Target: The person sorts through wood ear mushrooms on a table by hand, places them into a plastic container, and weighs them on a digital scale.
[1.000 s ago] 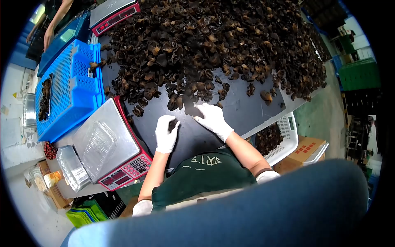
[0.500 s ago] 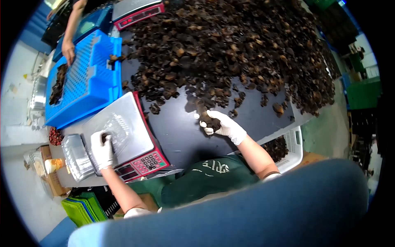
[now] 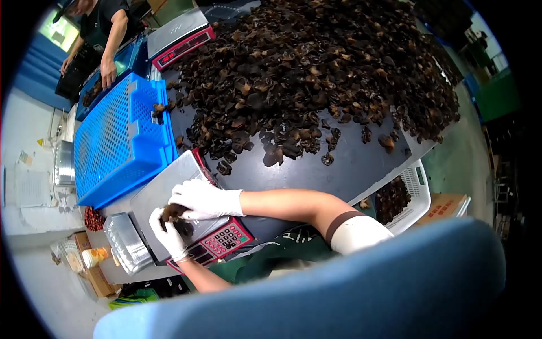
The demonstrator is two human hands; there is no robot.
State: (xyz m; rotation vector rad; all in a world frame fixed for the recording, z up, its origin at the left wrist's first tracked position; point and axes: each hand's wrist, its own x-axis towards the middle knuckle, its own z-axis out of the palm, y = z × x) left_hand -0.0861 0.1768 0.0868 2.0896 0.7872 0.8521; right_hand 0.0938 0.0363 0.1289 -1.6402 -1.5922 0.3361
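Both my hands wear white gloves and meet above the weighing scale [image 3: 169, 179], with dark wood ear mushrooms [image 3: 174, 211] between them. My left hand [image 3: 168, 233] is closed, its fingers curled round the near side of the mushrooms. From the right, my right hand [image 3: 206, 199] reaches across, its fingers closed on the upper side of the same mushrooms. Under the hands, part of the scale's plate is hidden. The red keypad [image 3: 228, 240] shows beside my left wrist.
A large wood ear heap [image 3: 316, 73] spreads over the dark table [image 3: 271, 189]. Blue crate [image 3: 116, 141] stands left, clear plastic trays [image 3: 127, 243] nearer. A second scale [image 3: 180, 42] is behind. A co-worker's hand [image 3: 108, 72] reaches beyond the crate. White basket [image 3: 419, 195] sits right.
My right hand has moved left from the table to the scale with wood ear mushrooms, joining my left hand. The view has shifted, and the co-worker's hand has moved behind the blue crate.
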